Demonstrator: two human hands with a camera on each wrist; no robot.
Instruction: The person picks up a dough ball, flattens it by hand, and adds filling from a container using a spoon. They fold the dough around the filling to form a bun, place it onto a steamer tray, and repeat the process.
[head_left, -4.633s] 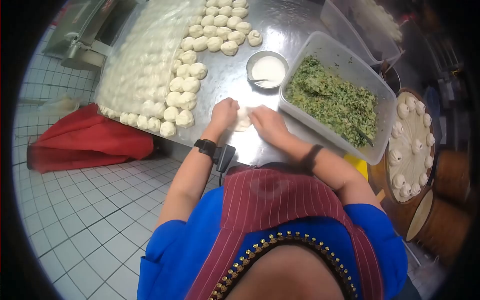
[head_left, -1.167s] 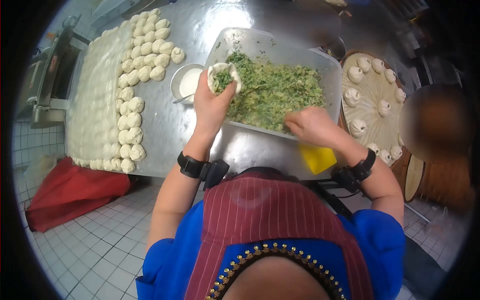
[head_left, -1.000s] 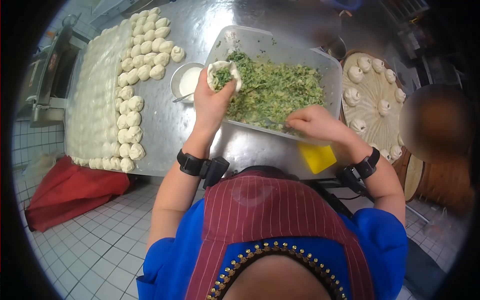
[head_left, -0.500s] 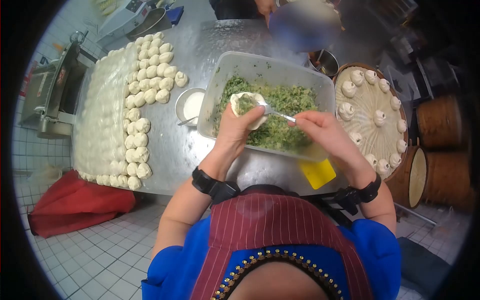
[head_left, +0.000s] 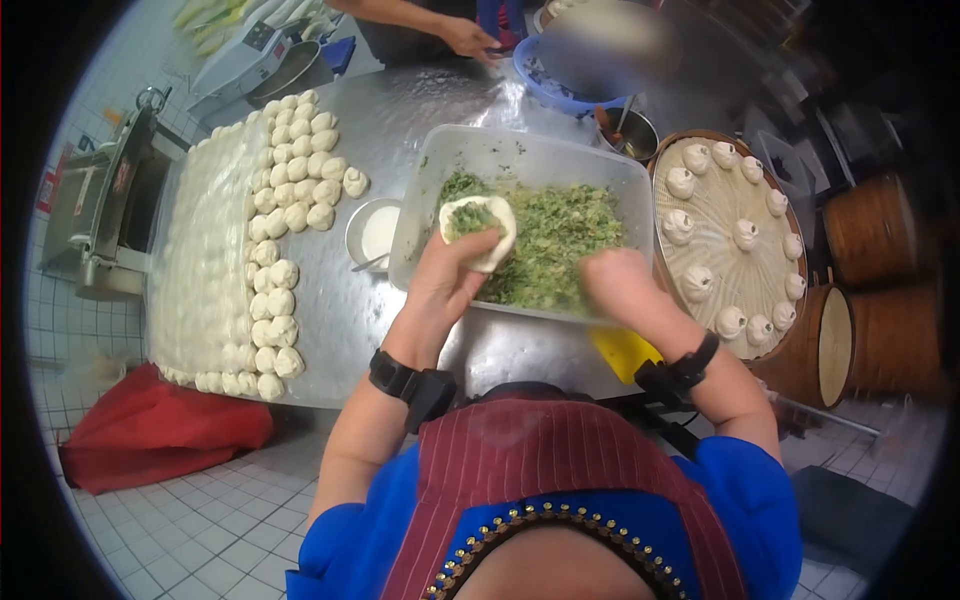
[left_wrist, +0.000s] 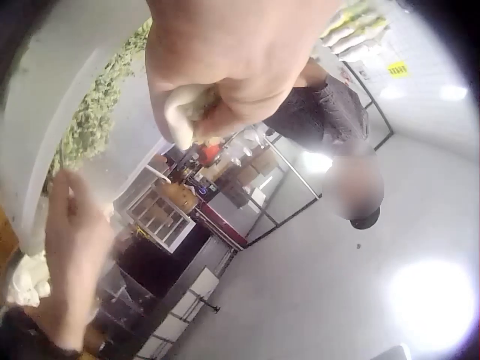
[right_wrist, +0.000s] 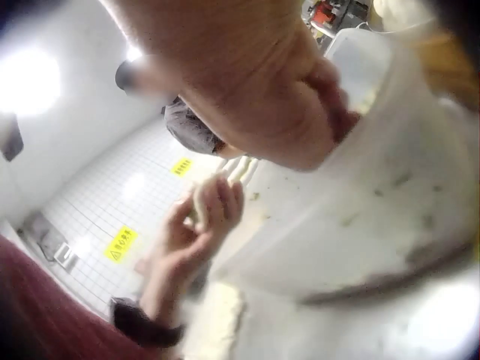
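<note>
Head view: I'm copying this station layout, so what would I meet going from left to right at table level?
Rows of white dough balls → small round metal bowl → clear plastic tub of green filling → round bamboo steamer tray of pleated buns → stacked brown steamers.

One clear plastic tub (head_left: 520, 150) of green filling is counted. One filled dough wrapper (head_left: 478, 225) is registered. One small metal bowl (head_left: 372, 232) is noted. One open bamboo steamer (head_left: 715, 205) is loaded with about a dozen buns (head_left: 745, 235). At least two further steamers (head_left: 890, 340) are seen beside it. Several dozen dough balls (head_left: 290, 190) are laid out, and an exact figure cannot be read.
</note>
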